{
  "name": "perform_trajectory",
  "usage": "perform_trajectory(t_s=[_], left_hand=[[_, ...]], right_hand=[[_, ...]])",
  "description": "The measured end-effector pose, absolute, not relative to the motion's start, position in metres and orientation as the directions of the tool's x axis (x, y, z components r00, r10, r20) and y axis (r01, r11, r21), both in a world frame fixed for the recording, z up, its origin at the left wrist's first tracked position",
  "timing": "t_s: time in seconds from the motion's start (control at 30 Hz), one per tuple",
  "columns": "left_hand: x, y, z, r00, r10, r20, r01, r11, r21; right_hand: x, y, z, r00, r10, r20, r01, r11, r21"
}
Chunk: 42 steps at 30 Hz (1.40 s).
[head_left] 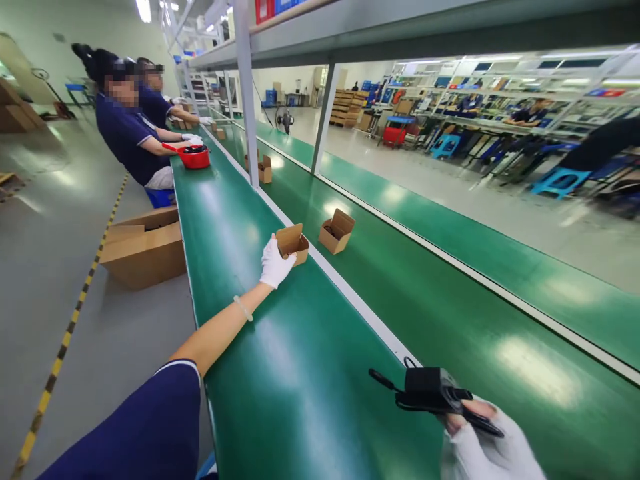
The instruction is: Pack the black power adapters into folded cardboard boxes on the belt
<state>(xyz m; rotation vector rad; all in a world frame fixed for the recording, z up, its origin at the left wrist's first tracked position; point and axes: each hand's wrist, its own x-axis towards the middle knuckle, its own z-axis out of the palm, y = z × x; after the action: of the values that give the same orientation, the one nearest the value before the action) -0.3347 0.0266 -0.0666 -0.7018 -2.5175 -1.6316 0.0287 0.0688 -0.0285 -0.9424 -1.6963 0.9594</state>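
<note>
Gloved in white, my left hand (277, 265) reaches forward and grips a small open cardboard box (295, 245) at the edge of the green bench (260, 347). The box's lid flap stands up, and its inside is mostly dark. Low on the right, my right hand (487, 433), also gloved with bare fingertips, holds a black power adapter (425, 389) with its cable bundled. One cable end sticks out to the left. The adapter is above the white rail, well apart from the box.
On the conveyor belt (400, 287) stands another open box (337, 231), with more boxes (264, 169) farther off. Two co-workers sit up the line near a red basin (194, 157). A large carton (145, 250) is on the floor at left. Metal posts (246, 100) carry an overhead shelf.
</note>
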Motion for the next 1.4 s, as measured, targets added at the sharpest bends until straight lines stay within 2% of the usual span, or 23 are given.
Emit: perform_trajectory(t_s=[0.17,0.27,0.33,0.4,0.5,0.57,0.63,0.7,0.77,0.9,1.0,1.1,1.23,1.33,1.4], left_hand=[[-0.304,0.041,-0.074,-0.757,0.612,0.229,0.452,0.238,0.86],[-0.248,0.038,-0.083,-0.519,0.835,0.184,0.483,0.109,0.869],[-0.211,0.033,-0.086,-0.291,0.942,0.168,0.477,-0.01,0.879],[-0.182,0.027,-0.086,-0.089,0.983,0.163,0.452,-0.106,0.886],[-0.156,0.018,-0.082,0.038,0.987,0.158,0.437,-0.158,0.885],[-0.148,0.013,-0.08,0.045,0.986,0.158,0.436,-0.161,0.885],[-0.144,0.008,-0.078,0.046,0.986,0.16,0.425,-0.164,0.89],[-0.142,0.006,-0.078,0.048,0.986,0.16,0.405,-0.166,0.899],[-0.141,0.004,-0.078,0.038,0.989,0.14,0.385,-0.144,0.912],[-0.142,0.003,-0.081,-0.023,0.997,0.068,0.398,-0.053,0.916],[-0.143,0.003,-0.082,-0.007,0.999,0.049,0.435,-0.041,0.9],[-0.144,0.003,-0.086,-0.021,0.999,0.033,0.469,-0.019,0.883],[-0.143,0.001,-0.09,-0.014,0.997,0.078,0.493,-0.061,0.868],[-0.14,-0.002,-0.084,-0.042,0.993,0.114,0.541,-0.073,0.838],[-0.137,-0.004,-0.075,-0.029,0.992,0.12,0.57,-0.082,0.818]], right_hand=[[0.023,0.059,-0.011,-0.203,0.887,0.415,-0.059,0.412,-0.909],[0.023,0.051,-0.001,-0.212,0.843,0.494,-0.097,0.484,-0.869],[0.024,0.05,0.0,-0.23,0.805,0.548,-0.057,0.551,-0.833],[0.026,0.053,-0.003,-0.278,0.759,0.589,0.027,0.619,-0.785],[0.031,0.059,-0.011,-0.436,0.679,0.591,0.228,0.718,-0.657],[0.033,0.06,-0.013,-0.594,0.621,0.512,0.395,0.779,-0.486],[0.031,0.059,-0.01,-0.745,0.575,0.338,0.514,0.818,-0.258],[0.026,0.055,-0.005,-0.82,0.554,0.145,0.55,0.832,-0.075],[0.02,0.05,0.002,-0.833,0.553,0.018,0.553,0.833,0.013],[0.012,0.044,0.016,-0.824,0.565,-0.041,0.56,0.824,0.089],[0.012,0.046,0.024,-0.869,0.495,-0.008,0.49,0.863,0.124],[0.011,0.05,0.028,-0.9,0.432,-0.065,0.42,0.896,0.145],[0.007,0.05,0.034,-0.914,0.387,-0.121,0.366,0.915,0.168],[0.005,0.049,0.038,-0.941,0.309,-0.139,0.287,0.945,0.156],[0.008,0.051,0.034,-0.946,0.298,-0.127,0.281,0.95,0.136]])
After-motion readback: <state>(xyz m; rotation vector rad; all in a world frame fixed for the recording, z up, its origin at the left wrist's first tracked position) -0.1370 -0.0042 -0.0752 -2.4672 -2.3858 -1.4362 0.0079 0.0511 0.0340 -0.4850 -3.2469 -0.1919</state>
